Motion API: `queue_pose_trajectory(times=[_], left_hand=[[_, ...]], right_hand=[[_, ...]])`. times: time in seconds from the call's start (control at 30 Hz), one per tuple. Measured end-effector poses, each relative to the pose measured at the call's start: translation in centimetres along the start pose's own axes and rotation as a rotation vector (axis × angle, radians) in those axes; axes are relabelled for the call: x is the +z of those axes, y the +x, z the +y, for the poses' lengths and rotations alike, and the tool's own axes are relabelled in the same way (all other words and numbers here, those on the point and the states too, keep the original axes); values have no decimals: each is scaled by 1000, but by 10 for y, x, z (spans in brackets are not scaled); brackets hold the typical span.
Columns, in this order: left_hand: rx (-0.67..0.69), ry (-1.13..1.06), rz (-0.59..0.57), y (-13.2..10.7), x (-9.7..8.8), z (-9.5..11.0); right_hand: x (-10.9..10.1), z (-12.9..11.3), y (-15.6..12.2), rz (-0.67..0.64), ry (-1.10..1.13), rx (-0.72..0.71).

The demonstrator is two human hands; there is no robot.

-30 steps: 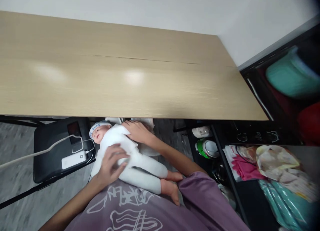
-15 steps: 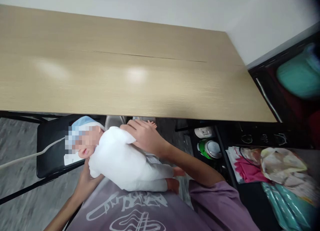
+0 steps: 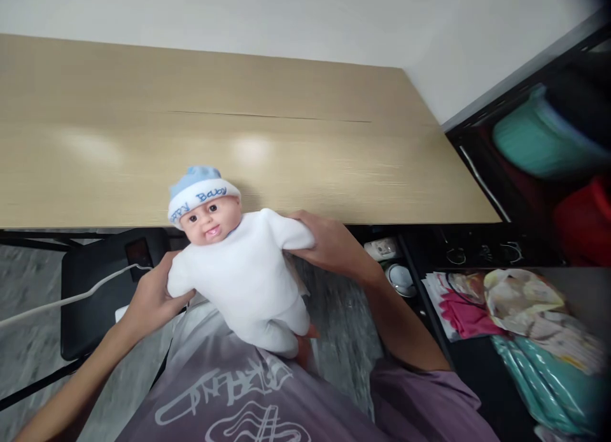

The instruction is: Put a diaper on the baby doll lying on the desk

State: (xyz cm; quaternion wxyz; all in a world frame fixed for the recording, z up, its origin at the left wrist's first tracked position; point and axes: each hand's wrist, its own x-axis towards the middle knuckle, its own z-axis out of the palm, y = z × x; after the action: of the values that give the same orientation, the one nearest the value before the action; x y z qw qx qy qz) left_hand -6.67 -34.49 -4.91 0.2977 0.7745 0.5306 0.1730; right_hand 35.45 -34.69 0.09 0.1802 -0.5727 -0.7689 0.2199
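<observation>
A baby doll (image 3: 243, 276) with a white cloth body and a blue and white knitted hat (image 3: 203, 190) is held in front of my shirt, its face turned up. Its head overlaps the near edge of the wooden table (image 3: 305, 168). My left hand (image 3: 155, 295) is wrapped round the doll's arm on the left side. Around its other arm, near the table edge, my right hand (image 3: 329, 241) is closed. The doll's hands are hidden in my grip. Its legs hang toward the lower right, over my lap.
A black stool (image 3: 95, 302) stands at the left, with a white cable (image 3: 90, 292) crossing it. On the right, a black shelf holds a pink cloth (image 3: 465, 314), teal plastic packets (image 3: 544, 384) and a silver-topped can (image 3: 400, 279). A teal container (image 3: 539, 136) sits higher up.
The doll has risen and turned from lying sideways on my lap to a more upright tilt, its head now at the table edge. My right hand has shifted right along with the doll's arm.
</observation>
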Motion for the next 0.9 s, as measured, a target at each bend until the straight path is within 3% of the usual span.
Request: queue_pose_trajectory(times=[0.23, 0.43, 0.7, 0.9], left_hand=[[60, 154, -41, 83, -26, 21], [113, 183, -21, 143, -31, 23], [121, 154, -11, 188, -26, 13], [81, 111, -33, 200, -24, 8]], right_hand=[[3, 36, 12, 211, 75, 60], [21, 72, 36, 339, 9, 147], [37, 100, 66, 501, -112, 101], [18, 89, 70, 501, 66, -52]])
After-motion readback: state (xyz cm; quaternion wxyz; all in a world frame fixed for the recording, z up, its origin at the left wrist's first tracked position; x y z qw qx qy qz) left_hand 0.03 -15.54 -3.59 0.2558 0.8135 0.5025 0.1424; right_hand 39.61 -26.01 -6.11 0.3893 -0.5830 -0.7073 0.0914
